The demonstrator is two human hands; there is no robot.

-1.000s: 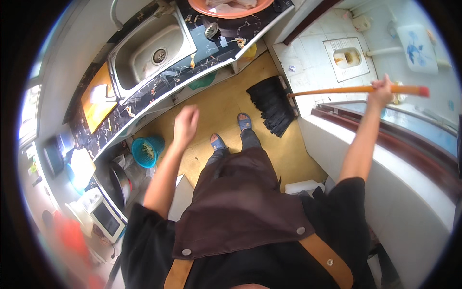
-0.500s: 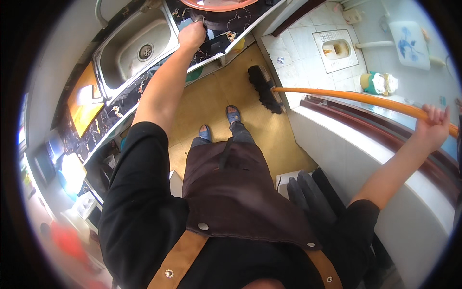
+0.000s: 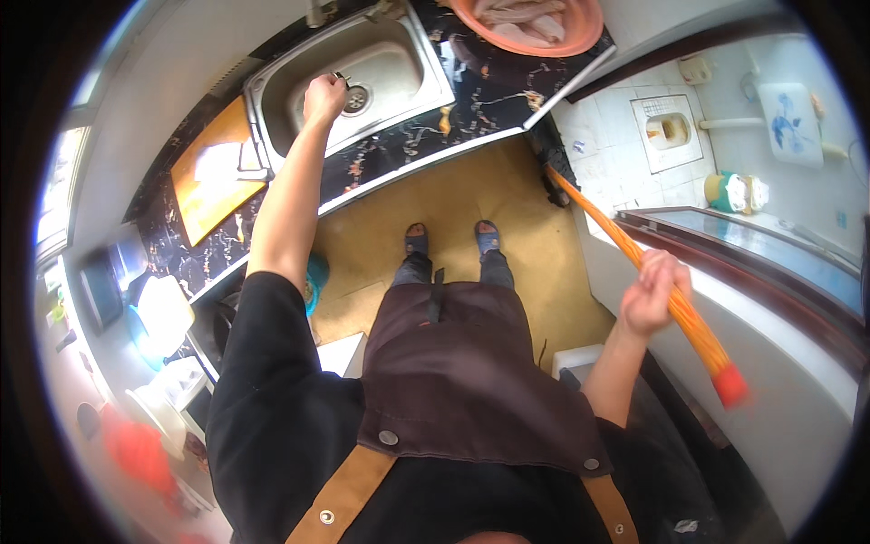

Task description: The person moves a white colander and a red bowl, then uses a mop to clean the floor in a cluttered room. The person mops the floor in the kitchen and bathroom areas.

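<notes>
My right hand [image 3: 652, 292] is wrapped round the orange wooden handle of a broom [image 3: 603, 220], near its red-tipped end. The handle slants away to the far left, toward the black-bristled broom head [image 3: 550, 163] at the counter's corner by the doorway; part of that head is hidden. Over the steel sink [image 3: 396, 68], close to its drain, my left hand [image 3: 324, 98] is closed. A small dark bit shows at its fingertips, too small to name.
A pink-orange basin [image 3: 544, 43] with pale things in it stands on the dark patterned counter [image 3: 480, 86]. Left of the sink lies a wooden board [image 3: 204, 204]. A turquoise bucket [image 3: 314, 279] is under the counter. Beyond the low wall [image 3: 716, 354] is a squat toilet [image 3: 668, 131].
My left hand has gone from the counter beside the basin to above the sink. My right hand has come closer in with the broom, whose head has shifted into the corner by the doorway.
</notes>
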